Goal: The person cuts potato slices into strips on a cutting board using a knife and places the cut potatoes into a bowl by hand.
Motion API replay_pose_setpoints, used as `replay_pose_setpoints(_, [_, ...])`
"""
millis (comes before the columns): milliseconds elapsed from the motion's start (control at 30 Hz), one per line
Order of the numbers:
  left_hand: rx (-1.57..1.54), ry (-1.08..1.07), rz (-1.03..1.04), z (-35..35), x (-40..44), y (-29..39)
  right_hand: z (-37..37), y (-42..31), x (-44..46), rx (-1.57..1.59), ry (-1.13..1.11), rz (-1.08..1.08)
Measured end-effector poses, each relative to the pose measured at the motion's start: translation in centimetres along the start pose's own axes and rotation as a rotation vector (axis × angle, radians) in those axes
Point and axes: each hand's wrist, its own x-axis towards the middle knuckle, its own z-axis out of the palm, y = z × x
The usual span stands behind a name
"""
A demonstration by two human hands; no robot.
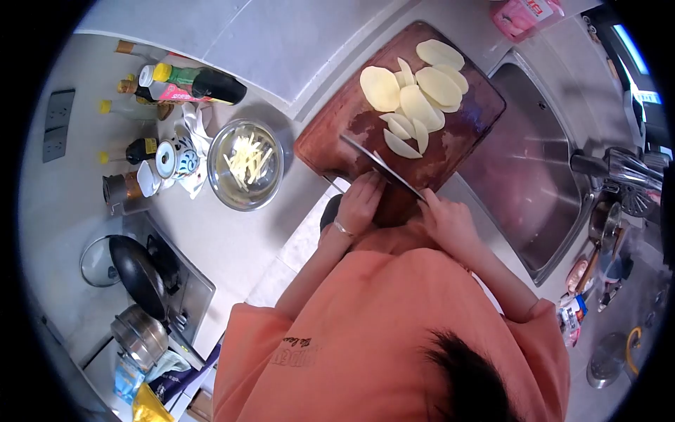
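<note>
My right hand (448, 219) is closed around the handle of a kitchen knife (383, 169). Its blade slants up and left across the near part of a reddish-brown cutting board (467, 144). Close beside the blade, my left hand (360, 202) has its fingers bent and pressed together at the board's near edge. A pale sliver of potato shows by the blade; the rest of what these fingers press is mostly hidden. Several flat potato slices (422, 109) lie overlapping on the far part of the board.
A glass bowl (218, 184) with pale potato strips (247, 162) stands on the counter to the left, near several bottles (219, 86) and a blue-and-white jar (184, 156). The sink (524, 176) adjoins the board's right side. A black wok (137, 276) sits at lower left.
</note>
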Motion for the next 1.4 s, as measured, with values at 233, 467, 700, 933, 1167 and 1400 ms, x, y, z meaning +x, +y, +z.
replay_pose_setpoints(233, [-0.104, -0.066, -0.016, 1.2, 3.2, -0.4, -3.8, 0.5, -0.3, 0.004, 0.248, 0.038])
replay_pose_setpoints(467, [-0.041, -0.235, -0.033, -0.8, 10.2, -2.4, -5.2, 1.3, -0.5, 0.024, 0.395, 0.033])
replay_pose_setpoints(700, [-0.085, -0.291, -0.01, -1.8, 9.3, -2.9, -4.0, 1.6, -0.7, 0.032, 0.405, 0.035])
replay_pose_setpoints(933, [-0.57, -0.422, -0.516, -8.4, 5.4, -3.7, -1.2, 0.6, -1.1, 0.121, 0.144, -0.002])
replay_pose_setpoints(1167, [-0.477, -0.548, -0.323, -4.5, 6.5, -3.8, -0.5, 1.0, -0.5, 0.116, 0.088, 0.03])
replay_pose_setpoints(1400, [0.098, -0.178, -0.002, -2.8, 5.0, -1.8, -1.4, 1.6, -0.2, 0.014, 0.147, 0.032])
